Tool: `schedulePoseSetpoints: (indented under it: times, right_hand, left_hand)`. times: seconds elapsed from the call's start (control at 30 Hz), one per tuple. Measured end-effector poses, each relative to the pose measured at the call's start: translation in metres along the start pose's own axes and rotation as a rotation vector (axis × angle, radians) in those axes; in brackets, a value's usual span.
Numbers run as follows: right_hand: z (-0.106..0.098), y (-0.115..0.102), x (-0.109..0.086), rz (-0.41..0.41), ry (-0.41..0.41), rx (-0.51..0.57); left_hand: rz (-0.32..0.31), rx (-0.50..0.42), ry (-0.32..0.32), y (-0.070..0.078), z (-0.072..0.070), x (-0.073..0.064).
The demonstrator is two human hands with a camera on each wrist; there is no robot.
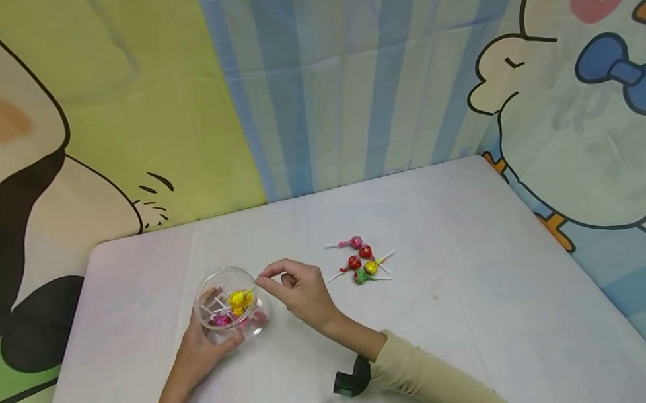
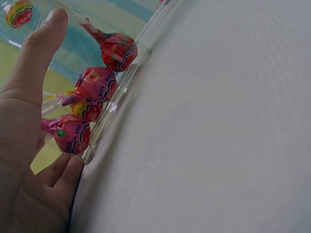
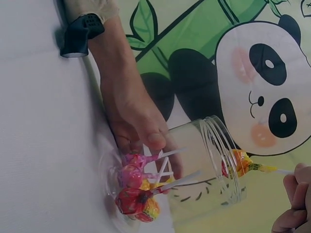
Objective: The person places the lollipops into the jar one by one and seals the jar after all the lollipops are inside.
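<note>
Nearest: khaki sleeves (image 1: 439, 384) on both arms, a black wrist mount (image 1: 352, 377) on the right, another on the left.

Left hand (image 1: 199, 352) wraps a clear jar (image 1: 257, 327), thumb on the near side, fingers spread round the other. Jar base is down at the white cloth; cannot tell whether it is slightly tilted.

Right hand (image 1: 300, 290) pinches narrow, thumb and forefinger on the stick end of a yellow lollipop (image 3: 240, 162). The wrapped head is right at the jar's mouth, the stick pointing out toward the fingers.

Inside the jar, low down: red lollipop (image 2: 119, 52), pink lollipop (image 2: 96, 85), a second pink one near the left fingers, and a yellow-and-red one partly hidden behind. White sticks lean toward the mouth.

Beyond the right hand, loose on the white cloth (image 1: 491, 315): a small cluster of five. Green lollipop (image 1: 361, 277) nearest, then a yellow one, two reds, and a pink one farthest off. Sticks point various ways.

Farthest: printed backdrop (image 1: 332, 74) with blue stripes, panda at left, white bird with blue bow at right.
</note>
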State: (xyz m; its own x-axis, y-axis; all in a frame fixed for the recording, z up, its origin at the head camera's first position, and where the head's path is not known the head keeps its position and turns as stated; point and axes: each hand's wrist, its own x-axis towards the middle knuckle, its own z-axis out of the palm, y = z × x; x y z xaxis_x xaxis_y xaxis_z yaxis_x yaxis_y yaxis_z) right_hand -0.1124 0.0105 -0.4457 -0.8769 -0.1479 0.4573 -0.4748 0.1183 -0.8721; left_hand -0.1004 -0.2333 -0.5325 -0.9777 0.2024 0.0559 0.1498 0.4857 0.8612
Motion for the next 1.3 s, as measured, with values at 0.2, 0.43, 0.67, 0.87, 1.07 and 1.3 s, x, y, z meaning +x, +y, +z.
schedulePoseSetpoints:
  times: [0.2,0.43,0.67,0.87,1.07,1.3]
  right_hand:
    - [0.004,0.004,0.000,0.006,0.000,0.000]
    - [0.014,0.010,0.002,0.017,-0.006,-0.010]
    - [0.024,0.009,0.007,-0.058,-0.041,-0.087]
    - [0.030,0.011,0.010,-0.138,-0.044,-0.190]
    - [0.033,0.011,0.013,-0.124,-0.063,-0.300]
    - [0.035,0.010,0.014,-0.062,-0.183,-0.365]
  left_hand:
    - [-0.013,0.006,-0.008,0.000,0.000,0.000]
    - [0.000,0.011,0.001,-0.001,0.001,0.000]
    - [0.025,0.018,0.010,-0.001,0.000,0.000]
    - [0.005,0.013,-0.002,-0.002,0.000,0.000]
    - [0.009,0.007,-0.005,-0.002,-0.001,0.001]
    - [0.014,0.008,-0.001,-0.003,0.000,0.001]
